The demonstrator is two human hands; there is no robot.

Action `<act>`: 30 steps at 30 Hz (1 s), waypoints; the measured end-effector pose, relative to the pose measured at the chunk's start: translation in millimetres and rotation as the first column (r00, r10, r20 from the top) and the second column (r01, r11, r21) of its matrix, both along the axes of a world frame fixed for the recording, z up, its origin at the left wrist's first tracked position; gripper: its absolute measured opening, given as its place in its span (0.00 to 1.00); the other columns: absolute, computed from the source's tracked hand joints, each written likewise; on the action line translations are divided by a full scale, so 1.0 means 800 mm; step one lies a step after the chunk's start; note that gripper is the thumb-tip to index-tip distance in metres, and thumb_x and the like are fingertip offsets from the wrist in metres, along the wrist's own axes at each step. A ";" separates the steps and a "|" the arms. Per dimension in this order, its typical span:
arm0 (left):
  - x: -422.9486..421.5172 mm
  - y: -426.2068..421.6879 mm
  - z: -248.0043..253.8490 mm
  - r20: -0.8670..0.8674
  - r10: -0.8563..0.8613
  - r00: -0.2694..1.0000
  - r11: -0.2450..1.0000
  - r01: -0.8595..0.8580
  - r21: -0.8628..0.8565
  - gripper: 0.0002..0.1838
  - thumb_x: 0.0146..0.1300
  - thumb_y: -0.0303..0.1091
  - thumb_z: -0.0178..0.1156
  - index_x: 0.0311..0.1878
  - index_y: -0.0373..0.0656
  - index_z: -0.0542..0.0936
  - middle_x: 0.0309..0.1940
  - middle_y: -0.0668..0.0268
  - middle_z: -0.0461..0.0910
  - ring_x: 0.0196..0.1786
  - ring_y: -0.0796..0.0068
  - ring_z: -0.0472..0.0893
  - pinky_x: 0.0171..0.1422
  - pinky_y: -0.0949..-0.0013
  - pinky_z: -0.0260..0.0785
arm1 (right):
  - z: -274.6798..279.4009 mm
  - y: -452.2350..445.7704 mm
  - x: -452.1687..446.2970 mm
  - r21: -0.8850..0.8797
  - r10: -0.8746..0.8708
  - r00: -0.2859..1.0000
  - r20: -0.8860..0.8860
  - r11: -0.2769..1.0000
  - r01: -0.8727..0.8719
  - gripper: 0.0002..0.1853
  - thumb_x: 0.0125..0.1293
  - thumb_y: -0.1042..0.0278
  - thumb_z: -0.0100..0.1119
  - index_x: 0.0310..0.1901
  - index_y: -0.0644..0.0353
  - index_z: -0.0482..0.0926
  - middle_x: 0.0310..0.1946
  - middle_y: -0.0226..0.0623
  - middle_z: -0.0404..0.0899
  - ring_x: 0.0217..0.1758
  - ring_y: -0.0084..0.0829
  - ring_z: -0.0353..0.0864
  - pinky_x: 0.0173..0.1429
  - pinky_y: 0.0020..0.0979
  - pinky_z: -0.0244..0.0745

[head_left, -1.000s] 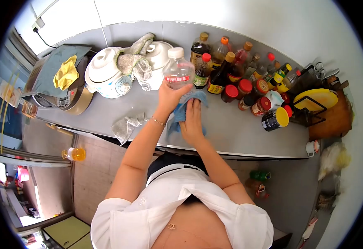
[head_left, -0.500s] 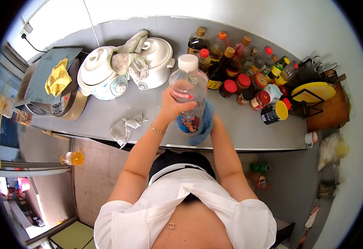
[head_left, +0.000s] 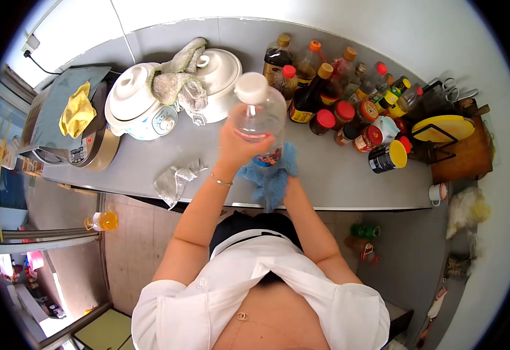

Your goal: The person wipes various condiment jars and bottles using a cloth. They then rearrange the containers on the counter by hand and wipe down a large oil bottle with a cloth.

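A large clear plastic bottle (head_left: 274, 121) with a white cap stands upright in the air over the counter's front part. My left hand (head_left: 240, 144) is wrapped around its middle, fingers closed. A blue cloth (head_left: 271, 179) covers the bottle's lower part and hangs below it. My right hand (head_left: 290, 182) is at the cloth, mostly hidden by it, and appears to grip it against the bottle. On the counter to the left lies a crumpled grey-white rag (head_left: 176, 181).
Two white lidded pots (head_left: 141, 102) with a towel over them stand at the back left, beside a cooker (head_left: 94, 146) bearing a yellow cloth (head_left: 77, 111). Several sauce bottles (head_left: 310, 96) and jars (head_left: 367, 138) crowd the right. An oil bottle (head_left: 104, 221) stands on the floor.
The bottle has shifted slightly left with my left hand. My right hand and the blue cloth have moved left too, and the cloth now spreads wider across the bottle's lower part.
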State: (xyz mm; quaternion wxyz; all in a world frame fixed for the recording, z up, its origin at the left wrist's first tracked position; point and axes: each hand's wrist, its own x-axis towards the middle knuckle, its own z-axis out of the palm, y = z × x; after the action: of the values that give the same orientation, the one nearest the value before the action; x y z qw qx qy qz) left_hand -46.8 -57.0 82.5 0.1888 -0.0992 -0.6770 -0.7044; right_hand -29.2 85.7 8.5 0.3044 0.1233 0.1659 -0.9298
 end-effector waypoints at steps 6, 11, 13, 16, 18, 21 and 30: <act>0.017 0.053 -0.049 -0.131 0.214 0.968 0.961 -0.233 -0.150 0.45 0.30 0.39 0.76 0.56 0.38 0.66 0.51 0.56 0.71 0.54 0.67 0.72 0.57 0.63 0.64 | -0.052 0.009 -0.027 0.419 -0.292 0.952 0.091 0.879 0.230 0.24 0.63 0.45 0.46 0.49 0.57 0.74 0.43 0.38 0.77 0.44 0.36 0.77 0.50 0.43 0.73; 0.013 0.026 -0.040 -0.145 -0.149 0.978 0.984 0.132 -0.120 0.57 0.27 0.42 0.77 0.64 0.40 0.55 0.61 0.55 0.61 0.64 0.67 0.62 0.65 0.62 0.54 | 0.000 0.042 -0.029 0.505 -0.142 0.989 -0.033 0.852 0.139 0.23 0.64 0.46 0.45 0.48 0.59 0.74 0.40 0.38 0.78 0.42 0.34 0.77 0.49 0.40 0.73; 0.011 0.015 -0.010 -0.114 -0.311 0.943 0.950 0.304 -0.074 0.58 0.27 0.42 0.76 0.64 0.40 0.55 0.62 0.57 0.61 0.64 0.68 0.62 0.66 0.63 0.53 | 0.000 0.057 -0.037 0.520 -0.057 0.996 -0.069 0.850 0.085 0.23 0.64 0.46 0.45 0.47 0.59 0.74 0.40 0.38 0.78 0.42 0.34 0.77 0.49 0.40 0.73; 0.011 0.008 0.020 0.013 -0.516 0.856 0.846 0.512 -0.149 0.53 0.28 0.40 0.74 0.63 0.42 0.60 0.58 0.62 0.66 0.61 0.69 0.65 0.65 0.65 0.54 | -0.026 0.072 -0.044 0.631 0.105 0.983 -0.153 0.776 0.015 0.24 0.64 0.46 0.45 0.47 0.60 0.74 0.39 0.38 0.78 0.42 0.33 0.77 0.49 0.39 0.73; 0.015 0.008 0.016 0.202 -0.568 0.798 0.755 0.603 -0.258 0.48 0.29 0.38 0.73 0.60 0.43 0.65 0.55 0.65 0.69 0.59 0.69 0.67 0.65 0.67 0.55 | -0.063 0.077 -0.049 0.772 0.257 0.940 -0.224 0.636 0.010 0.24 0.64 0.46 0.45 0.47 0.60 0.74 0.39 0.38 0.78 0.42 0.33 0.77 0.49 0.39 0.73; 0.031 0.021 -0.001 0.052 -0.500 0.865 0.856 0.502 -0.126 0.39 0.34 0.32 0.70 0.57 0.45 0.69 0.50 0.65 0.73 0.55 0.71 0.70 0.62 0.66 0.59 | -0.110 0.093 -0.048 0.931 0.460 0.846 -0.269 0.349 0.106 0.24 0.65 0.46 0.45 0.47 0.61 0.74 0.39 0.38 0.78 0.42 0.33 0.77 0.49 0.38 0.73; 0.071 0.071 -0.092 0.216 0.109 0.970 0.991 -0.091 -0.095 0.36 0.38 0.34 0.70 0.54 0.37 0.70 0.46 0.61 0.76 0.51 0.70 0.74 0.57 0.65 0.65 | -0.049 0.111 0.033 0.534 0.099 0.782 -0.615 0.782 0.321 0.22 0.69 0.53 0.41 0.49 0.66 0.71 0.47 0.41 0.75 0.51 0.33 0.73 0.56 0.35 0.67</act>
State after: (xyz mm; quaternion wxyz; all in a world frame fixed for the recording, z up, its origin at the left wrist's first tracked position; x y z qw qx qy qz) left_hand 10.3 -0.2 9.1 0.1432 0.0062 -0.7272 -0.6713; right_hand -2.6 174.5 -30.5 0.1182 -0.0829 0.5392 -0.8297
